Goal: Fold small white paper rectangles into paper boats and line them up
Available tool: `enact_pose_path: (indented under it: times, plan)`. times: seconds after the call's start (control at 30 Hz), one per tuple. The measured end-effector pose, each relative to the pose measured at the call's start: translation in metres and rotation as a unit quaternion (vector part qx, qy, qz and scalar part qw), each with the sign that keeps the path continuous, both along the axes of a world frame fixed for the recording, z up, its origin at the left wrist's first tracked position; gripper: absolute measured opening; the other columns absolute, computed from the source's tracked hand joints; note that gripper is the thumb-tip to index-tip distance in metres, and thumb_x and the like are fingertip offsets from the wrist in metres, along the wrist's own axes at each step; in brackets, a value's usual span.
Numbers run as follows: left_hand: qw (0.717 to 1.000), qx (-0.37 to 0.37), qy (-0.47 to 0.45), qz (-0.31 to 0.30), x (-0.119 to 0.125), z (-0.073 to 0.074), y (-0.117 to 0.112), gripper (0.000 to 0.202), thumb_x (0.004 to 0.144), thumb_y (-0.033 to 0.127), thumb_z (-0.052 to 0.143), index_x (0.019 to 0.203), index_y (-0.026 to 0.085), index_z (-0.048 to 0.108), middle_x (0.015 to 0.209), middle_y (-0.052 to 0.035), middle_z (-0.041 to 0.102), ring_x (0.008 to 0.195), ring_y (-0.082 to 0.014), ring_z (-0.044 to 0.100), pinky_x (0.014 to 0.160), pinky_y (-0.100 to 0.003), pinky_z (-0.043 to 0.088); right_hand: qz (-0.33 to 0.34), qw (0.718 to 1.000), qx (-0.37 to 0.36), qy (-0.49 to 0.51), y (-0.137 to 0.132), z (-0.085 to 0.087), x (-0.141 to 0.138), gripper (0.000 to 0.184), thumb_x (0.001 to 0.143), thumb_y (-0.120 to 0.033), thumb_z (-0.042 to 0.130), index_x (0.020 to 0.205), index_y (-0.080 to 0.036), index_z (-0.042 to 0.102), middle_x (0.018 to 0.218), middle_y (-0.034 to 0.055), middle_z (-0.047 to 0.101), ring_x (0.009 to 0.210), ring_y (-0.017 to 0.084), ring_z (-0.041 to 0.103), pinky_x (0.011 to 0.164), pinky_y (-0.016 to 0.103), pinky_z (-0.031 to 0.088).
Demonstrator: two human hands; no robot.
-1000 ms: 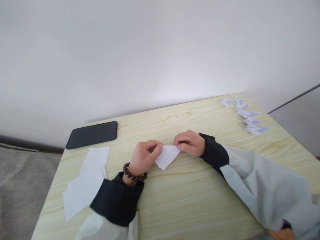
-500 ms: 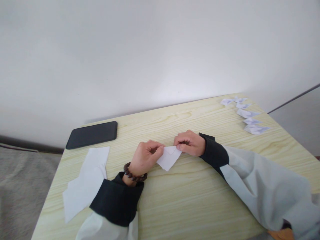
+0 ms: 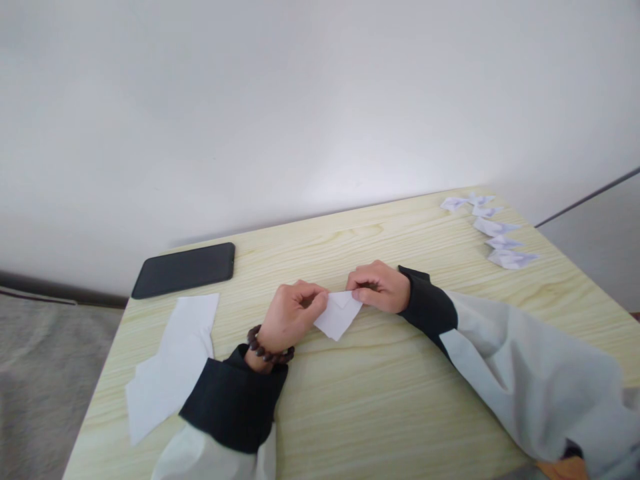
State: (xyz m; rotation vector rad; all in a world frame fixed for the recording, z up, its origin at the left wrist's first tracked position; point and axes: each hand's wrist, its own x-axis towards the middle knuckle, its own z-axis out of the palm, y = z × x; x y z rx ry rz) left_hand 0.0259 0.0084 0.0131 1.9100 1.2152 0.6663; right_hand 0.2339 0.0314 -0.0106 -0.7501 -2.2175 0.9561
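A small white folded paper (image 3: 338, 319), triangular with its tip toward me, lies on the light wooden table (image 3: 380, 400) between both hands. My left hand (image 3: 289, 315), with a dark bead bracelet on the wrist, pinches the paper's left corner with closed fingers. My right hand (image 3: 381, 287) pinches the right corner, fingers curled shut. Both wrists rest on the table top.
A black phone (image 3: 186, 269) lies at the table's far left. White paper sheets (image 3: 170, 363) sit near the left edge. Several small folded paper figures (image 3: 493, 230) line the far right corner. A pale wall stands behind the table.
The folded paper has shifted slightly to the right between the fingers. Both hands stay almost where they were.
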Motion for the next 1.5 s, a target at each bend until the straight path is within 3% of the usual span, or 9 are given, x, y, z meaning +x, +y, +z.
enact_pose_path:
  times: [0.13,0.27,0.47,0.6,0.83,1.03,1.23,1.4,1.5]
  plan:
    - [1.0,-0.008,-0.002,0.013,-0.001,0.0,0.0,0.027,0.078,0.029,0.049,0.068,0.014,0.069,0.062,-0.0017,0.065,0.057,-0.0123,0.054,0.053,-0.021,0.041,0.026,0.998,-0.054,0.021,0.0,0.004,0.002,0.021,0.08,-0.023,0.041,0.068,-0.015,0.056,0.051,-0.0024,0.054,0.044,0.007,0.048,0.044,0.017,0.033]
    - [1.0,-0.017,-0.019,0.013,0.002,0.0,0.0,0.027,0.079,0.03,0.05,0.068,0.014,0.068,0.061,-0.0017,0.065,0.058,-0.0124,0.055,0.053,-0.021,0.041,-0.008,0.999,-0.05,0.019,-0.002,0.007,0.0,0.024,0.083,-0.03,0.047,0.067,-0.015,0.056,0.051,-0.0032,0.053,0.043,0.006,0.043,0.042,0.017,0.03]
    - [0.99,0.013,-0.126,0.055,0.002,-0.007,0.0,0.02,0.081,0.021,0.052,0.094,0.015,0.066,0.09,-0.006,0.069,0.074,-0.0136,0.061,0.064,-0.022,0.047,-0.058,0.998,-0.022,0.011,-0.004,0.004,-0.003,0.021,0.083,-0.029,0.05,0.068,-0.015,0.055,0.051,-0.0043,0.051,0.043,0.005,0.037,0.042,0.017,0.028]
    - [0.994,0.054,-0.092,0.014,-0.004,-0.009,0.003,0.022,0.082,0.013,0.047,0.083,0.016,0.07,0.085,-0.0056,0.07,0.077,-0.0139,0.062,0.069,-0.024,0.049,-0.085,0.996,0.004,0.0,-0.004,0.004,-0.004,0.02,0.083,-0.028,0.051,0.068,-0.016,0.054,0.053,-0.0035,0.052,0.044,0.006,0.039,0.044,0.018,0.029]
    - [0.983,0.175,-0.041,-0.041,-0.008,-0.01,0.01,0.016,0.08,0.015,0.058,0.084,0.02,0.072,0.083,-0.0047,0.072,0.088,-0.0177,0.06,0.08,-0.031,0.05,-0.125,0.986,0.098,-0.05,-0.001,0.002,-0.005,0.013,0.083,-0.025,0.051,0.074,-0.017,0.056,0.063,0.0002,0.058,0.057,0.01,0.049,0.059,0.023,0.038]
    - [0.963,0.26,0.04,-0.06,-0.011,-0.015,0.011,0.013,0.081,0.018,0.06,0.086,0.019,0.072,0.082,-0.0051,0.071,0.086,-0.0185,0.057,0.078,-0.033,0.05,-0.164,0.975,0.143,-0.041,0.003,-0.005,-0.006,0.015,0.081,-0.022,0.054,0.094,-0.016,0.057,0.095,0.0091,0.06,0.087,0.018,0.055,0.076,0.03,0.045]
    - [0.939,0.324,0.107,-0.03,-0.011,-0.016,0.01,0.015,0.082,0.018,0.058,0.087,0.021,0.072,0.093,-0.0064,0.069,0.091,-0.0189,0.057,0.082,-0.034,0.049,-0.116,0.978,0.169,-0.042,0.0,-0.002,-0.006,0.01,0.079,-0.023,0.057,0.087,-0.018,0.061,0.09,0.0073,0.06,0.084,0.019,0.056,0.079,0.034,0.044]
    - [0.935,0.321,0.147,-0.027,-0.011,-0.017,0.009,0.015,0.084,0.021,0.056,0.09,0.021,0.071,0.1,-0.0054,0.069,0.094,-0.0197,0.059,0.084,-0.036,0.048,-0.059,0.98,0.186,-0.033,0.002,-0.005,-0.005,0.025,0.078,-0.041,0.064,0.088,-0.018,0.065,0.09,0.0067,0.062,0.083,0.018,0.057,0.077,0.033,0.042]
    - [0.933,0.319,0.165,-0.031,-0.01,-0.016,0.008,0.017,0.085,0.023,0.055,0.092,0.022,0.071,0.102,-0.0054,0.069,0.097,-0.0201,0.059,0.084,-0.037,0.047,-0.063,0.978,0.196,-0.043,0.005,-0.009,-0.004,0.022,0.083,-0.038,0.059,0.088,-0.019,0.067,0.088,0.0066,0.063,0.082,0.017,0.057,0.076,0.032,0.042]
